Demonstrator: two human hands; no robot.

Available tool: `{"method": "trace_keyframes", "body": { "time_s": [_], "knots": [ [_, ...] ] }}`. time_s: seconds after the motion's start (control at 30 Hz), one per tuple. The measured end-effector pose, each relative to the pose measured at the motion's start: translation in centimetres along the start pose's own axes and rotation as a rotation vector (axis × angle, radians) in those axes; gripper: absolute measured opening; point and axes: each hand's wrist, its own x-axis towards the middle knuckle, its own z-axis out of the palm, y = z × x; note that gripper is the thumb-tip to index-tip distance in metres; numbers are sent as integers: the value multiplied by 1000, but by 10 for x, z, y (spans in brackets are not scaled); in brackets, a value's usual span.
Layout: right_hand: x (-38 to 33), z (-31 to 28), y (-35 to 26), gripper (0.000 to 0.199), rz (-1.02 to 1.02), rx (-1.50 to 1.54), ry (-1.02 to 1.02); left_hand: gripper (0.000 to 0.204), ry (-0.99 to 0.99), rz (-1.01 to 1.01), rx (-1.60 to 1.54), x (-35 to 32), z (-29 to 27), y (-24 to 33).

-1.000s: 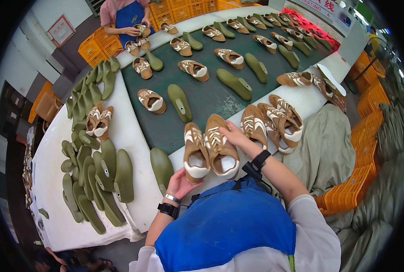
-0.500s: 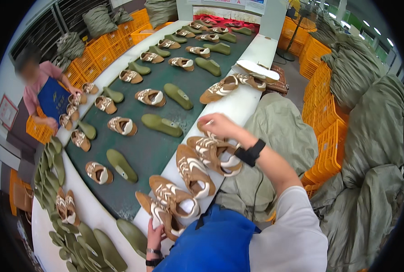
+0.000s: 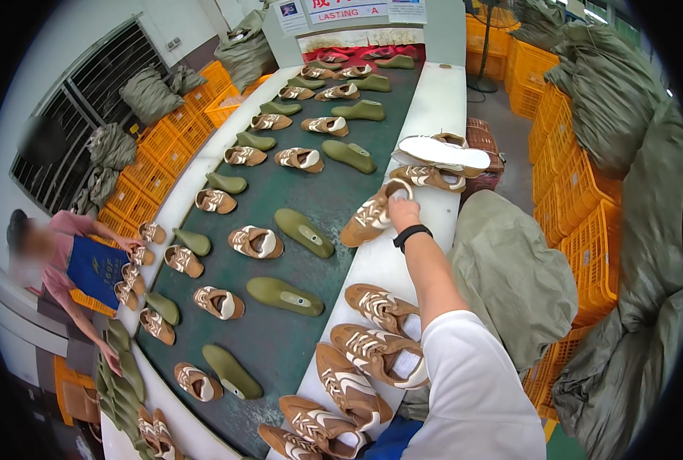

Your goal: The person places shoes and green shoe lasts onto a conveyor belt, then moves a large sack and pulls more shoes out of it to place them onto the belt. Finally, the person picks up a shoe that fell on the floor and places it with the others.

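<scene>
At the far left of the frame a co-worker in a pink top and blue apron point(image 3: 81, 264) leans over the white edge of the line, beside a row of small tan shoe uppers and a heap of olive-green shoe lasts point(image 3: 123, 376) at the lower left. Stacked orange crates point(image 3: 169, 138) and stuffed grey-green sacks fill the upper left.

Through the middle runs the dark green conveyor belt point(image 3: 318, 199), from the bottom toward the top centre, carrying tan uppers paired with green lasts in loose rows.

Right of the belt lies the white side table point(image 3: 379, 261). At its lower end five brown-and-white shoes point(image 3: 372, 353) lie close together. Higher up, just right of centre, the right hand point(image 3: 404, 211) (a black watch on its wrist) is stretched forward, fingers closed on the heel opening of a brown-and-white shoe point(image 3: 372, 216) that straddles the table and belt edge, toe pointing lower left. Just beyond it lie another such shoe and a white sole point(image 3: 445, 153).

The left hand is out of view, so how it stands cannot be told.

A grey-green sack point(image 3: 510, 268) sits right of the arm, with more orange crates point(image 3: 586, 230) at the right.
</scene>
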Motion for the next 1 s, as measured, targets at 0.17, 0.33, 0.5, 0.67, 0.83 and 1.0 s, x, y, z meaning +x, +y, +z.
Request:
{"method": "trace_keyframes", "body": {
  "time_s": [0.17, 0.33, 0.5, 0.67, 0.83, 1.0],
  "knots": [
    [-66, -19, -10, 23, -495, -217, -157, 88, 39, 214, 252, 3, 12, 1],
    [-133, -83, -9, 21, -531, 39, -160, 99, 74, 255, 435, 1, 17, 25],
    [-236, -178, -31, 42, -606, 590, -168, 73, -47, 720, 152, 4, 65, 117],
    [-348, -170, -61, 31, -1263, 497, 70, 62, -400, 715, -488, -18, 172, 199],
    [-237, -221, 19, 21, -891, 1176, -475, 46, -417, 487, -470, -4, 170, 220],
    [4, -110, 195, 48, 252, 904, 567, 52, -187, 251, -498, 4, 91, 210]
  ]
}}
